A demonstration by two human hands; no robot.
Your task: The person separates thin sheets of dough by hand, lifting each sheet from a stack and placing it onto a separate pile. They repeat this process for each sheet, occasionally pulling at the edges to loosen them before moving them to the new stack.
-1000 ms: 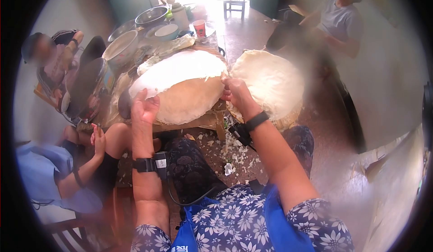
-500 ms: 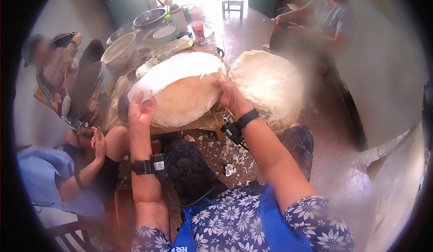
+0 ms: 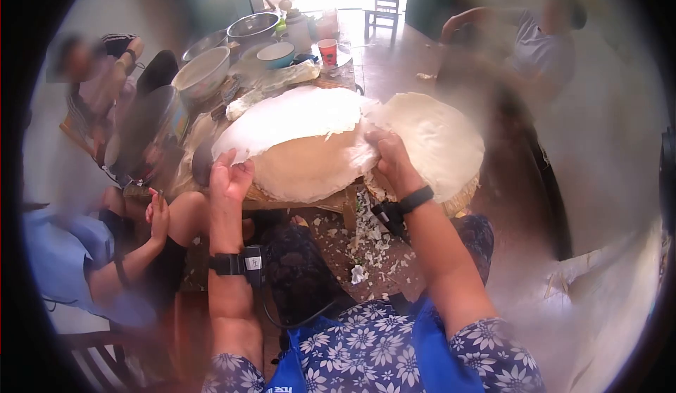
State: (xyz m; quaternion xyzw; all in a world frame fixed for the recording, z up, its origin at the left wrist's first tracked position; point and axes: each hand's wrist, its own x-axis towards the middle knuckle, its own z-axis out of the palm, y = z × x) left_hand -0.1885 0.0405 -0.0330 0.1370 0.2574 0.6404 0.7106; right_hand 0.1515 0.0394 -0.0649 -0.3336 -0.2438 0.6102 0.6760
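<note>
In front of me lies a large round tan disc point(image 3: 310, 171), its far part covered by a thin white dough-like sheet point(image 3: 292, 115) with a ragged near edge. At the left end of this sheet, my left hand point(image 3: 231, 176) has thumb and fingers pinched on the edge. My right hand point(image 3: 391, 155) pinches the sheet's right end, where a strip of it looks wrinkled. Just right of that hand is a round pile of thin white sheets point(image 3: 436, 143) on a straw-coloured base, and the held sheet's right end overlaps the pile in this view.
Bowls point(image 3: 202, 73), a steel basin point(image 3: 253, 27) and a red paper cup point(image 3: 328, 52) stand on the table's far part. White scraps point(image 3: 373, 252) litter the floor. People sit at left point(image 3: 63, 266) and right point(image 3: 542, 48). A chair point(image 3: 386, 2) stands by the doorway.
My view has shifted slightly. My right hand has moved a little to the right and away from the disc's edge with the sheet's end, while my left hand keeps its pinch.
</note>
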